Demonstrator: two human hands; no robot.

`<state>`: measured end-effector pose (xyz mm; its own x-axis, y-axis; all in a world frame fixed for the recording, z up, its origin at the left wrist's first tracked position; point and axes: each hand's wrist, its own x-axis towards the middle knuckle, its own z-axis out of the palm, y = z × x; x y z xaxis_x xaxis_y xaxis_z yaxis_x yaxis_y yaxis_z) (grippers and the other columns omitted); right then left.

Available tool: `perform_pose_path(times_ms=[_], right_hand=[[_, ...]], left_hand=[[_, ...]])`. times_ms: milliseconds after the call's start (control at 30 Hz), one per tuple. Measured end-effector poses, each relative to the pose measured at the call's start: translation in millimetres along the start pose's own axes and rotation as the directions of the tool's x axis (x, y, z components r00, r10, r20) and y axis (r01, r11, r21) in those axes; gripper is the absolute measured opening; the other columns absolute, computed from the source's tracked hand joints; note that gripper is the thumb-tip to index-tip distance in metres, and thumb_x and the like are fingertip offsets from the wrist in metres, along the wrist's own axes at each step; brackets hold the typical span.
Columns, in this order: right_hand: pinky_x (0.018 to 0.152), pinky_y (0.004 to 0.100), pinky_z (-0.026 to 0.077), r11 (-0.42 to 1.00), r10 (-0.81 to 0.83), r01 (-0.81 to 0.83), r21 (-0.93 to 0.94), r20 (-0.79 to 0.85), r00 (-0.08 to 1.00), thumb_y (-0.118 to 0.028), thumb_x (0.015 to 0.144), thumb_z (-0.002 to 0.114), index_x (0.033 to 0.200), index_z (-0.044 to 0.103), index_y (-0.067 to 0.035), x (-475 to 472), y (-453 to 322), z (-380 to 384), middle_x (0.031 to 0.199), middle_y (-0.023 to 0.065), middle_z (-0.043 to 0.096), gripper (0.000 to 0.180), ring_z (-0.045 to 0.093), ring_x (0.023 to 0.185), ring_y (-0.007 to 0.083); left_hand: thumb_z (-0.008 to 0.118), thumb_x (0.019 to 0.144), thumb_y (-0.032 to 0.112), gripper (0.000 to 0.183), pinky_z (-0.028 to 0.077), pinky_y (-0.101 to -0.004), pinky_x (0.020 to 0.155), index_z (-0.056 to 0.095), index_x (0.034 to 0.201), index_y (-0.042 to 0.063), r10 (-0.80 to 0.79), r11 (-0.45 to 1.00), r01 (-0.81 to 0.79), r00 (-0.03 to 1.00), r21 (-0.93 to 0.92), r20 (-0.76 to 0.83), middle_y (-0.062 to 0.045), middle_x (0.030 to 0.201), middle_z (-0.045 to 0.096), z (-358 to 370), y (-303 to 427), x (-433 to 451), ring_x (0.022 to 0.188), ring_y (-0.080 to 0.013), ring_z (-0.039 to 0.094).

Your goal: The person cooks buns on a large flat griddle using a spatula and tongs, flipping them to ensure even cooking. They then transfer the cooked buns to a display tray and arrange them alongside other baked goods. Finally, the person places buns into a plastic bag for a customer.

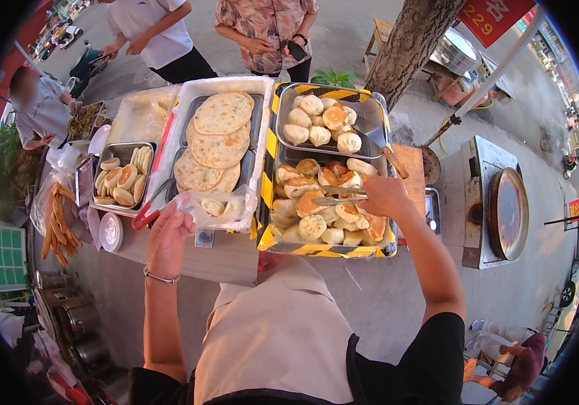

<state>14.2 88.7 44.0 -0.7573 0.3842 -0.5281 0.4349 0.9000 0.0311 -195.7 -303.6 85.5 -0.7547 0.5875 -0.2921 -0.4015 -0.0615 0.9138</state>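
Note:
My left hand [172, 230], a bangle on its wrist, pinches the edge of a clear plastic bag [238, 195]. Pale buns [213, 207] show at the bag, over the near end of the flatbread box. My right hand [384, 196] grips metal tongs [341, 191], their arms apart above a tray of pan-fried buns [311, 203] with browned faces. Whether the tips touch a bun, I cannot tell. Behind that heap, a wire-mesh basket [365, 109] holds pleated buns [312, 105] and a wooden-handled spatula [395, 162].
Several round flatbreads [219, 147] lie in a white box [267, 96]. Red-handled tongs [143, 217] rest beside a tray of small flat buns [127, 177]. Fried dough sticks [59, 223] stand farther left. A griddle [508, 214] is at right. People [269, 35] stand across the table.

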Motion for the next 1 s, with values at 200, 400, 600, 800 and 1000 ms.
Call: perform_pose_path(times_ms=[200,400,600,800,1000], right_hand=[[0.069,0.0409,0.054,0.997,0.015,-0.031,0.065,0.244,0.97,-0.047,0.078,0.069,0.085,0.073,-0.004,51.5,5.8,11.2,0.079,0.0105,0.072,0.043,0.07,0.075,0.0264],[0.062,0.0333,0.052,0.963,-0.051,-0.047,0.267,0.347,0.936,-0.044,0.076,0.07,0.078,0.074,-0.004,56.2,16.0,1.0,0.07,0.0054,0.07,0.04,0.065,0.064,0.0192],[0.055,0.0324,0.047,0.968,-0.052,-0.057,0.244,0.416,0.908,-0.039,0.077,0.072,0.084,0.072,-0.003,57.6,14.0,1.2,0.069,0.0035,0.068,0.036,0.06,0.058,0.015],[0.045,0.028,0.04,0.882,-0.109,-0.118,0.456,0.441,0.891,-0.032,0.078,0.074,0.078,0.072,-0.002,78.2,17.0,26.9,0.065,0.0028,0.066,0.029,0.051,0.05,0.0102],[0.046,0.0264,0.04,0.805,-0.167,-0.055,0.59,0.316,0.934,-0.022,0.081,0.072,0.082,0.073,-0.003,59.8,56.3,18.5,0.064,0.0022,0.065,0.02,0.052,0.051,0.0082]], left_hand=[[0.05,0.099,0.016,0.04,0.039,-0.0262,0.077,0.051,0.135,-0.002,0.017,1.0,-0.016,0.999,-0.024,0.027,0.0,0.08,0.05,1.0,-3.9,2.8,0.079,-0.0097,0.047],[0.051,0.099,0.017,0.04,0.039,-0.0263,0.077,0.052,0.135,-0.002,0.029,0.999,-0.029,0.999,-0.022,0.013,0.001,0.08,0.05,2.5,-1.5,-3.3,0.079,-0.0094,0.047],[0.052,0.099,0.018,0.041,0.039,-0.0258,0.077,0.053,0.135,-0.001,0.014,1.0,-0.014,0.999,-0.021,-0.031,0.001,0.081,0.051,-3.3,-2.3,-5.5,0.079,-0.0089,0.047],[0.052,0.098,0.018,0.042,0.038,-0.0256,0.077,0.052,0.135,-0.002,0.028,0.999,-0.028,1.0,-0.023,-0.009,0.001,0.081,0.051,-3.2,-4.8,-2.5,0.08,-0.0088,0.047],[0.051,0.098,0.017,0.043,0.038,-0.0255,0.077,0.051,0.136,-0.003,0.032,0.999,-0.032,0.999,-0.036,-0.009,0.001,0.081,0.05,-6.8,-5.5,-0.5,0.08,-0.0093,0.047]])
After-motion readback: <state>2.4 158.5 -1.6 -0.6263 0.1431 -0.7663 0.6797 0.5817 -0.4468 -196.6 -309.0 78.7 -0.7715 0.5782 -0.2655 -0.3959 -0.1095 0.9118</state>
